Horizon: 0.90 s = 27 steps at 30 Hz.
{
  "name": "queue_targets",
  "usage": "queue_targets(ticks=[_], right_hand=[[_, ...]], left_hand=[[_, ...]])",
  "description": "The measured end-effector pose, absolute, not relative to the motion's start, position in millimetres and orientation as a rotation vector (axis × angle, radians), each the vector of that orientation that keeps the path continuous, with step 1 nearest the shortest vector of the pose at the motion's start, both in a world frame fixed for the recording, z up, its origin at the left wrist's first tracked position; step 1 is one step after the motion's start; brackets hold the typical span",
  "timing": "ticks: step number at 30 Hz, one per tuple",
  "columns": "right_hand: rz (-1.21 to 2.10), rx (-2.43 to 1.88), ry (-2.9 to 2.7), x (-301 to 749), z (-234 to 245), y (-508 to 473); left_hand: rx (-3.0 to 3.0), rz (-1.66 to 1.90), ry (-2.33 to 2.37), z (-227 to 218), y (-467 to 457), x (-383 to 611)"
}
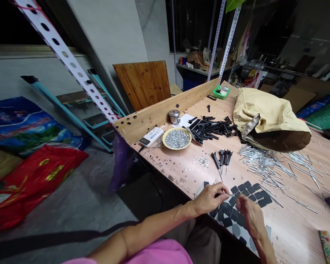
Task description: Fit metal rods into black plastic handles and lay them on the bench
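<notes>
While poised above a sheet of black rounded pads [225,216], left hand [209,200] with fingers [221,193] pinched together at the sheet's upper edge, any held item too small to make out; right hand [250,216] just beside it, blurred, its fingers impossible to read. Loose steel rods [266,165] beyond the pads on the tabletop [291,234].

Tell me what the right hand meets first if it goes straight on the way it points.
Likely the left hand's fingers, just ahead of the right hand along that line, though depth is unclear from this view.
</notes>
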State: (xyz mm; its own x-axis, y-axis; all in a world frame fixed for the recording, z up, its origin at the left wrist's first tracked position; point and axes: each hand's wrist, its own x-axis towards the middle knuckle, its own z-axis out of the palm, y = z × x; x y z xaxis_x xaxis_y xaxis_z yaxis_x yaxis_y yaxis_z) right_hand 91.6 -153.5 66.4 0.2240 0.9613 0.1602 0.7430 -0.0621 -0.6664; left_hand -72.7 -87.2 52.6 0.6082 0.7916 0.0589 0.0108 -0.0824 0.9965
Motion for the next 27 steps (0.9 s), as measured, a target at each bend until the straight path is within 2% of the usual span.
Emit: queue_targets(ticks=[6, 11, 15, 20, 23, 27], right_hand=[[0.578, -1.726, -1.059, 67.8, 43.0, -155.1], [0.687, -1.593, -0.83, 45.0, 15.3, -146.2], [0.799, -1.557, -0.648, 39.1, -1.6, -143.2], [0.831, -1.551, -0.634, 52.0, -4.5, -146.1], [0.667, -1.663, -0.717, 90.8, 2.5, -151.2], [0.337, -1.847, -1.017, 154.7, 9.1, -160.5]], left_hand=[[0.8, 0.766, 0.682, 45.1, -87.2, -53.9], [0.655, 0.937, 0.743, 27.9, -92.0, -38.3], [0.665, 0.931, 0.812, 17.1, -96.3, -31.0], [1.137, 0.907, 0.933, 11.7, -85.2, -28.7], [1.748, 0.93, 1.082, 5.2, -58.2, -33.2], [2.418, 0.773, 1.085, -11.3, -17.1, -38.0]])
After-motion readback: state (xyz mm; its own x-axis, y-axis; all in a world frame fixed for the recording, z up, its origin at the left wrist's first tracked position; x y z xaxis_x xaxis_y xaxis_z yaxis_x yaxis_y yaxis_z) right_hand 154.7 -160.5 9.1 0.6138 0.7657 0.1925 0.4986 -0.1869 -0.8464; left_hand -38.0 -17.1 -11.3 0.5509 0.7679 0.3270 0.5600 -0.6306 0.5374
